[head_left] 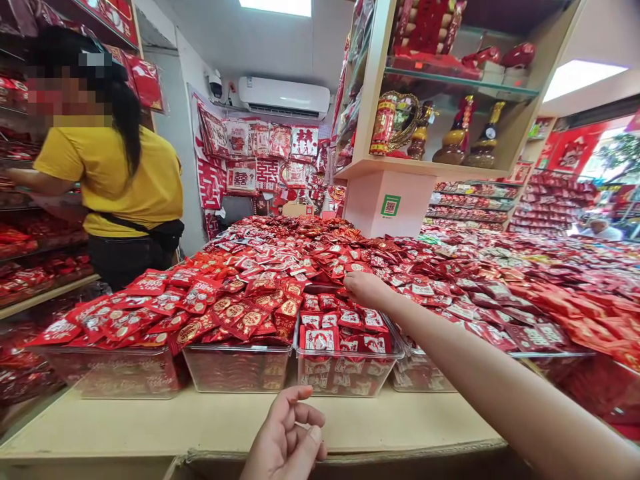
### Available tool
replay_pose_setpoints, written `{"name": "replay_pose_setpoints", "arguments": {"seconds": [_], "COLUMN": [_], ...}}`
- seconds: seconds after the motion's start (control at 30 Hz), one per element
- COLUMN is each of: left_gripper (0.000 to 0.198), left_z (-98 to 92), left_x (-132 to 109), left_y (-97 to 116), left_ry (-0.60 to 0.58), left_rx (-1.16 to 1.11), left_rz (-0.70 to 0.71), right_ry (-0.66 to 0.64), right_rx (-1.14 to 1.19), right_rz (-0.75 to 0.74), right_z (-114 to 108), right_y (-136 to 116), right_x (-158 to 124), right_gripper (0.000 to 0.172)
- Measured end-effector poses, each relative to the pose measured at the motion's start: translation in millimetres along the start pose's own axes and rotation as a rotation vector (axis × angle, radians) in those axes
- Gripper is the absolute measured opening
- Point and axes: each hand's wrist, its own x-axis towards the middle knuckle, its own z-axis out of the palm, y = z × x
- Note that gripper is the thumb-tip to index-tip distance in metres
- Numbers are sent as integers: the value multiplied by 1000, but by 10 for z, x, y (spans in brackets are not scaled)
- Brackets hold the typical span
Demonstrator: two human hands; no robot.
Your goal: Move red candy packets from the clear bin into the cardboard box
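Observation:
My right hand (367, 288) reaches over the back of a clear plastic bin (345, 373) of small red packets (321, 340) with white print. Its fingers are curled together beside the heaped red packets behind that bin; whatever they hold, if anything, is hidden. Low in front of the counter's edge, my left hand (293, 433) is loosely curled, with a gap between thumb and forefinger and nothing in it. To the left, another clear bin (237, 373) is piled with red packets (247, 320) bearing gold round designs.
The pale counter (210, 427) runs across the front, with an open cardboard box edge (350, 457) below it. A person in a yellow shirt (125, 180) stands at the left shelves. A shelf cabinet on a white pillar (390, 200) rises behind the packets.

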Motion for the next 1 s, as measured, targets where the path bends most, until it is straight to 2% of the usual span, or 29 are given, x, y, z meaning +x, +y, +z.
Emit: {"name": "replay_pose_setpoints", "arguments": {"seconds": [0.23, 0.33, 0.43, 0.53, 0.63, 0.7, 0.77, 0.8, 0.83, 0.9, 0.97, 1.0], "left_gripper": [40, 39, 38, 36, 28, 21, 17, 16, 16, 17, 15, 12], "left_z": [-11, -4, -4, -11, -21, -27, -29, -29, -29, -39, -73, -100], "left_x": [-4, -11, -10, -5, -20, -53, -95, -114, -129, -147, -161, -173], "left_y": [-54, -65, -74, -73, -41, 8, 74, 106, 130, 123, 5, -100], "left_ry": [-33, -52, -67, -72, -106, -155, -233, -294, -374, -566, -716, -749], "left_rx": [70, 87, 108, 147, 222, 324, 465, 551, 642, 855, 1081, 1172], "left_rz": [21, 25, 45, 51, 46, 50, 74, 85, 84, 31, -99, -173], "right_ry": [-202, -289, -318, -247, -101, -23, -10, -50, -160, -543, -930, -1050], "right_rx": [61, 101, 141, 191, 256, 317, 483, 643, 830, 1157, 1150, 1037], "right_rz": [11, 28, 53, 82, 121, 143, 132, 102, 50, -71, -140, -144], "right_z": [81, 99, 100, 47, -107, -260, -418, -484, -529, -515, -318, -151], "right_y": [-8, 22, 46, 58, 25, -52, -186, -273, -372, -594, -824, -933], "right_x": [86, 86, 92, 98, -12, -225, -554, -749, -954, -1368, -1764, -1954], "right_gripper": [14, 23, 27, 23, 25, 29, 32, 31, 30, 25, 21, 19]}}
